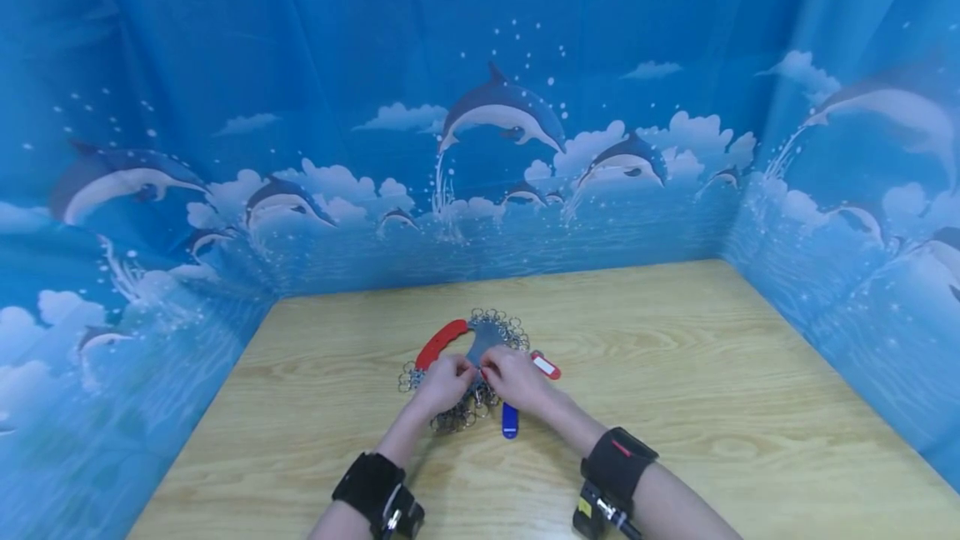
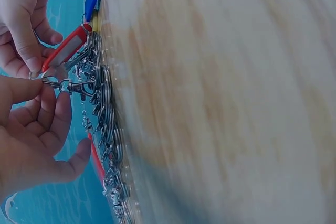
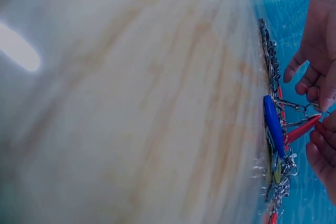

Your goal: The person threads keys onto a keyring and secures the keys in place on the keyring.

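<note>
Both hands meet over a curved holder with a red handle (image 1: 441, 343), a grey plate (image 1: 487, 338) and many metal key rings (image 1: 453, 421) around it. In the left wrist view my left hand (image 2: 31, 140) pinches a split key ring (image 2: 51, 83) hanging from a swivel clasp (image 2: 79, 87). My right hand (image 1: 517, 377) pinches the small ring end of a red key tag (image 2: 65, 51) with a white label, close to my left fingertips. Whether the tag's ring is threaded onto the split ring cannot be made out.
Beside the right hand, another red key tag (image 1: 545, 365) lies on the wooden table (image 1: 675, 407). A blue key tag (image 1: 510, 421) lies at the near side of the rings. A dolphin-print curtain (image 1: 360, 215) stands behind the table and at both sides.
</note>
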Demonstrator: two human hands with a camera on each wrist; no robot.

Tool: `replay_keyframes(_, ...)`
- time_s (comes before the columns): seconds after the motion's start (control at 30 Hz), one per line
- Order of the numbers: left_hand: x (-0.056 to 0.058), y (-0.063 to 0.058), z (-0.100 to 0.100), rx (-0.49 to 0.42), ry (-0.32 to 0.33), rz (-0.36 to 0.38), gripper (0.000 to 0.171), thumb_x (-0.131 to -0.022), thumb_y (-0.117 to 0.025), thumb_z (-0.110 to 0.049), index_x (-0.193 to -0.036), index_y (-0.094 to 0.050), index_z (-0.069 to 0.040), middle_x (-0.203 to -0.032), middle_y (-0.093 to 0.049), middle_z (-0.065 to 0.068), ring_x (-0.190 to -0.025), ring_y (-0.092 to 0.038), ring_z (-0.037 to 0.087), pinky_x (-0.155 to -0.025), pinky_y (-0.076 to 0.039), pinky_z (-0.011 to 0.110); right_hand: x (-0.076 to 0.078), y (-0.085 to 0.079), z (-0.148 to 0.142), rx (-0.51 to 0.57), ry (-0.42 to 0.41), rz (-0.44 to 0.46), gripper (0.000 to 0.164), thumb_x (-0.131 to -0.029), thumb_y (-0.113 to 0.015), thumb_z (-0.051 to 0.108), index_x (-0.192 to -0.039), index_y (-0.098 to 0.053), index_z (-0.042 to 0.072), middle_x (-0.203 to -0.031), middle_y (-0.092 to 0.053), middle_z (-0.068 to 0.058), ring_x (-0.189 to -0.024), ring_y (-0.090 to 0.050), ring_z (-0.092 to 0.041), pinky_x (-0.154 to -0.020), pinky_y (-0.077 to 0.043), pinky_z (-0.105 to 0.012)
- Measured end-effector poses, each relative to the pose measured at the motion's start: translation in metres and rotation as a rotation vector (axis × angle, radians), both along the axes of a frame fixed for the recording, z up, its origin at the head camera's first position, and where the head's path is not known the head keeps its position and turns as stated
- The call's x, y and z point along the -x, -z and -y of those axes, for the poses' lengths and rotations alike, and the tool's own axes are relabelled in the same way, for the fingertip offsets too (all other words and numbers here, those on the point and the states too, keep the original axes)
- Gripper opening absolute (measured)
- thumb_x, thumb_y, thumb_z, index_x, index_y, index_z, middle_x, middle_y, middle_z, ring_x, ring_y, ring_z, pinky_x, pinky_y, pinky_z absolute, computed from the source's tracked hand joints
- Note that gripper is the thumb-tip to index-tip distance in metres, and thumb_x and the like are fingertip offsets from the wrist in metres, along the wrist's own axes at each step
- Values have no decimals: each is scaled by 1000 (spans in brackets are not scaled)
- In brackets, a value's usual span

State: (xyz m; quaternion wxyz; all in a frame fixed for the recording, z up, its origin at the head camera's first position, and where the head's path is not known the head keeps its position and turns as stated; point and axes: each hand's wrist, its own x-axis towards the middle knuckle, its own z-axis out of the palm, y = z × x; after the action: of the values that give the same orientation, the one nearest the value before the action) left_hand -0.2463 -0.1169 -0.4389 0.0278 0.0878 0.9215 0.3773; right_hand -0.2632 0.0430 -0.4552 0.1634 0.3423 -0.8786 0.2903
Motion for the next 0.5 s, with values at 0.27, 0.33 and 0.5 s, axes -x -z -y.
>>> replay_keyframes(0.27, 1, 0, 1, -8, 68, 23, 12, -86, -63, -13, -84, -66, -2, -71, -59, 1, -60, -50, 12, -56, -42, 26, 0, 2, 1, 44, 32, 42, 4, -82, -64, 4, -86, -65, 5, -82, -62, -4, -73, -58, -15, -65, -48, -26)
replay_keyframes(0.33, 1, 0, 1, -15, 68, 32, 11, -85, -64, -13, -84, -67, -2, -72, -59, 1, -62, -50, 12, -57, -43, 26, 0, 1, 2, 75, 47, 83, 4, -81, -63, 4, -85, -64, 4, -82, -61, -3, -73, -58, -16, -65, -47, -26)
replay_keyframes(0.5, 1, -2, 1, -27, 45, 48, 10, -85, -65, -13, -84, -66, -4, -74, -60, 1, -64, -52, 13, -59, -43, 27, 0, -1, 2, 160, 47, 215, 5, -81, -61, 2, -85, -62, 2, -80, -58, -3, -73, -55, -17, -66, -45, -27)
